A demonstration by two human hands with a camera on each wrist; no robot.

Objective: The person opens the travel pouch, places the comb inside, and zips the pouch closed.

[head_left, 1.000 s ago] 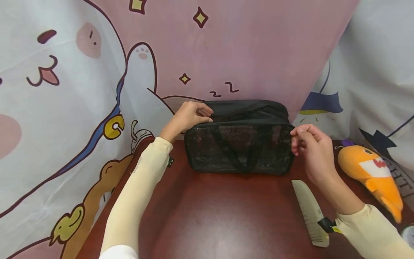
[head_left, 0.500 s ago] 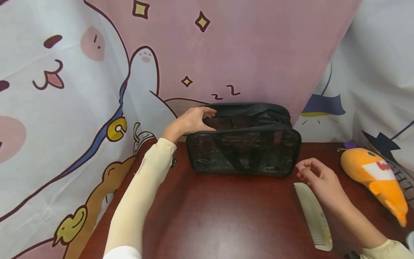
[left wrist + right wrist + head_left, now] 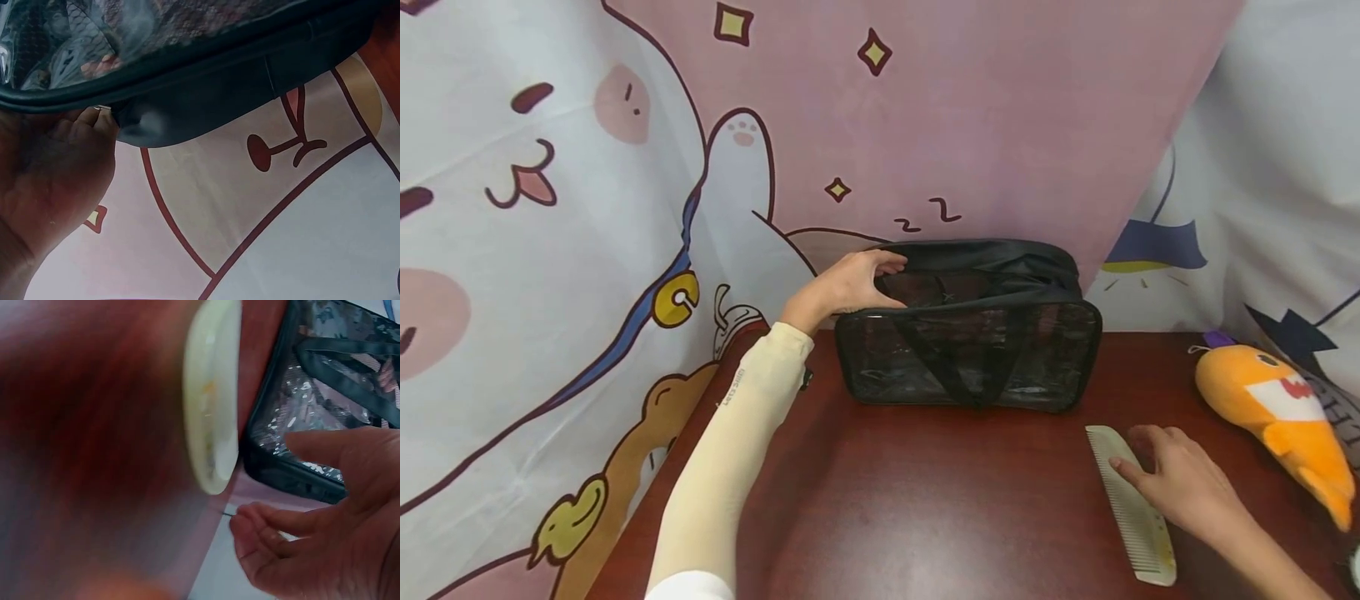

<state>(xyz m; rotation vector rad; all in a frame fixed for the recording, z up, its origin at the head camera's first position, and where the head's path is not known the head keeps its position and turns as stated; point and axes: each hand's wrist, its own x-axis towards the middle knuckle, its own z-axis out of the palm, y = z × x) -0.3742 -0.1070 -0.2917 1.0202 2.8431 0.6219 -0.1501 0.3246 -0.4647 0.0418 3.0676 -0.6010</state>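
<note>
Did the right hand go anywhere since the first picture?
Yes. Judged against the bag in the head view, the right hand has moved from the bag's right end back toward the person, by the comb.

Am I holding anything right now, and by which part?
No clear grip shows. Your left hand is spread at the left end of the opening of the black bag; your right hand is by the comb, not holding it.

Black clear-fronted bag [image 3: 968, 342], top open, near flat pale, perhaps greenish comb [image 3: 1129, 508]
</note>
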